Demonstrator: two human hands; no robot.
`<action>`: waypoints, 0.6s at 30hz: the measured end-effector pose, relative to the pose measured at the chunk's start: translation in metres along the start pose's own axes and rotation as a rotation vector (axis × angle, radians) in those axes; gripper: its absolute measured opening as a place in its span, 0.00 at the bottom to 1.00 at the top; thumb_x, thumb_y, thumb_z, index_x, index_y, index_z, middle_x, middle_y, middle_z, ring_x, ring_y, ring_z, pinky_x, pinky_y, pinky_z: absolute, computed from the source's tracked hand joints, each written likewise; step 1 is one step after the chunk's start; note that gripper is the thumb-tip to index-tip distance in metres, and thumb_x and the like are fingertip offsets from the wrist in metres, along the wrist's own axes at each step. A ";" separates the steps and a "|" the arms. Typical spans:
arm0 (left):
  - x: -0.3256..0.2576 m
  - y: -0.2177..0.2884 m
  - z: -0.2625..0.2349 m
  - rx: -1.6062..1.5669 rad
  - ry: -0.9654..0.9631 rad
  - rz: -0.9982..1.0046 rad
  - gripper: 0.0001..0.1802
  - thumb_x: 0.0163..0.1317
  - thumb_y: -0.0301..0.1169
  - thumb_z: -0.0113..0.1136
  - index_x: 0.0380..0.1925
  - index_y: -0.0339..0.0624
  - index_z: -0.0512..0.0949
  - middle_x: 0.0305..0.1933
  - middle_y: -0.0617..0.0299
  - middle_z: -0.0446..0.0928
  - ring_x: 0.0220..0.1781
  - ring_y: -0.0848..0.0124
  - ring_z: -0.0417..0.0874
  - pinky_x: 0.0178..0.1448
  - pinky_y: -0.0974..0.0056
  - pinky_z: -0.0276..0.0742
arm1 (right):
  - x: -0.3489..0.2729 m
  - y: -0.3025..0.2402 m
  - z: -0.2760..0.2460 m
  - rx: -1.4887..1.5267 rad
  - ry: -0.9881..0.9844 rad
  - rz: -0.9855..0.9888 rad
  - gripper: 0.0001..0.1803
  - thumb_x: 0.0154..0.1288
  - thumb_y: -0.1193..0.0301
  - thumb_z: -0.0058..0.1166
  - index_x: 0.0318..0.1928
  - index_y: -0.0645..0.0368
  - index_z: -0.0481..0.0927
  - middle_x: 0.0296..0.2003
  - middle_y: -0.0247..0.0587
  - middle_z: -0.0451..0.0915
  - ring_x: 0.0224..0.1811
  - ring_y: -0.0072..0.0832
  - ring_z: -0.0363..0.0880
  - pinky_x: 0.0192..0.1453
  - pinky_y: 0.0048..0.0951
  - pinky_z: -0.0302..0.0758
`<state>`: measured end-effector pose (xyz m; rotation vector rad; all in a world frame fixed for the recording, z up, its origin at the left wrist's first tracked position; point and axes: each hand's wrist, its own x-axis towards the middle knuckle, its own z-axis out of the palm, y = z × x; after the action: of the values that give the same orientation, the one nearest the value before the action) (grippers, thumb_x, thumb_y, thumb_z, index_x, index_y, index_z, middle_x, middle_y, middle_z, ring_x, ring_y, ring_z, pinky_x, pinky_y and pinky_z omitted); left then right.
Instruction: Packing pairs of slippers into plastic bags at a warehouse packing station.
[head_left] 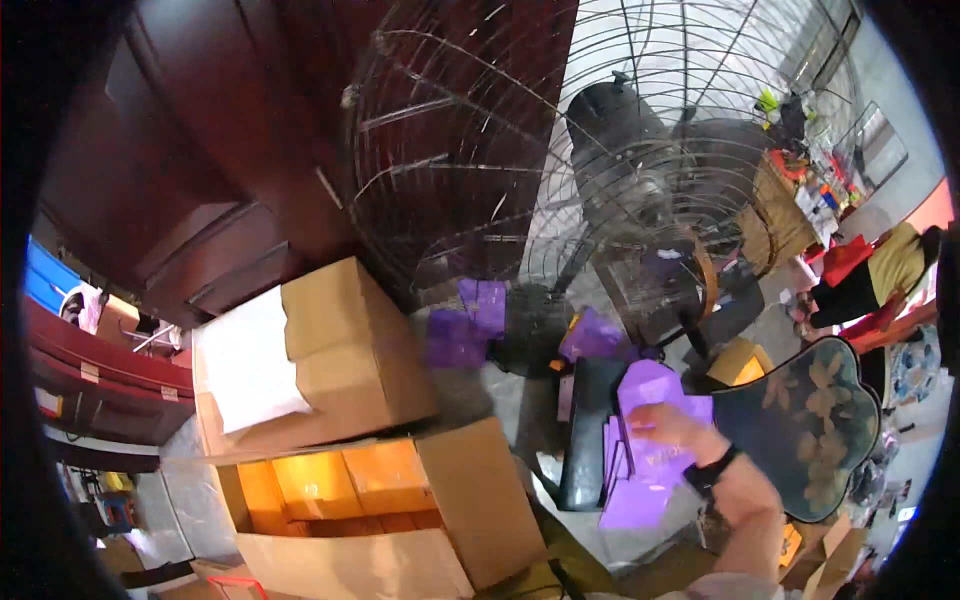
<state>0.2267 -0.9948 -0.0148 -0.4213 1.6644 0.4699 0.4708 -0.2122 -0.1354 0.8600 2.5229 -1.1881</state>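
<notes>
My right hand (665, 425), with a dark band on the wrist, reaches in from the lower right. Its fingers are bent and pressed against a purple paper bag (650, 385), on top of a loose pile. More flat purple bags (640, 503) lie beneath and toward me, some fanned on edge. The pile rests across a narrow black padded seat (585, 440). How firmly the fingers grip is partly blurred. My left hand is out of view.
An open carton (350, 565) with yellow boxes (315, 480) stands lower left; behind it is a closed carton (385, 345). A large wire fan (650, 185) rises ahead. Purple packs (455, 338) lie beyond. A black floral chair panel (790, 430) stands right. Another person (880, 275) is far right.
</notes>
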 end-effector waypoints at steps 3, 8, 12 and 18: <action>-0.015 -0.038 -0.010 0.003 -0.011 0.002 0.20 0.70 0.38 0.54 0.58 0.42 0.74 0.50 0.60 0.79 0.47 0.69 0.80 0.48 0.64 0.77 | -0.073 -0.085 -0.099 -0.073 0.004 0.106 0.19 0.59 0.61 0.63 0.48 0.56 0.81 0.43 0.41 0.84 0.42 0.34 0.84 0.48 0.31 0.79; -0.023 -0.095 -0.002 -0.021 -0.036 0.030 0.20 0.69 0.38 0.54 0.58 0.42 0.74 0.50 0.60 0.79 0.47 0.69 0.80 0.48 0.64 0.77 | -0.151 -0.209 -0.203 -0.340 -0.100 0.267 0.20 0.59 0.59 0.61 0.49 0.53 0.81 0.42 0.41 0.84 0.43 0.36 0.83 0.46 0.34 0.78; 0.025 -0.087 0.032 -0.059 -0.066 0.094 0.21 0.69 0.38 0.54 0.58 0.42 0.74 0.50 0.59 0.79 0.47 0.69 0.80 0.48 0.64 0.77 | -0.120 -0.241 -0.213 -0.601 -0.379 0.272 0.23 0.60 0.52 0.57 0.50 0.51 0.82 0.41 0.43 0.84 0.45 0.40 0.82 0.47 0.40 0.77; 0.092 -0.048 0.070 -0.099 -0.068 0.139 0.21 0.69 0.38 0.55 0.58 0.42 0.74 0.50 0.59 0.79 0.47 0.69 0.80 0.48 0.64 0.77 | 0.050 -0.150 -0.092 -0.604 -0.717 0.001 0.24 0.62 0.50 0.52 0.51 0.52 0.79 0.45 0.46 0.82 0.48 0.46 0.79 0.50 0.43 0.75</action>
<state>0.2975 -0.9990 -0.1173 -0.3601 1.6154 0.6646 0.3461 -0.1966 -0.0022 0.2176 2.0615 -0.5172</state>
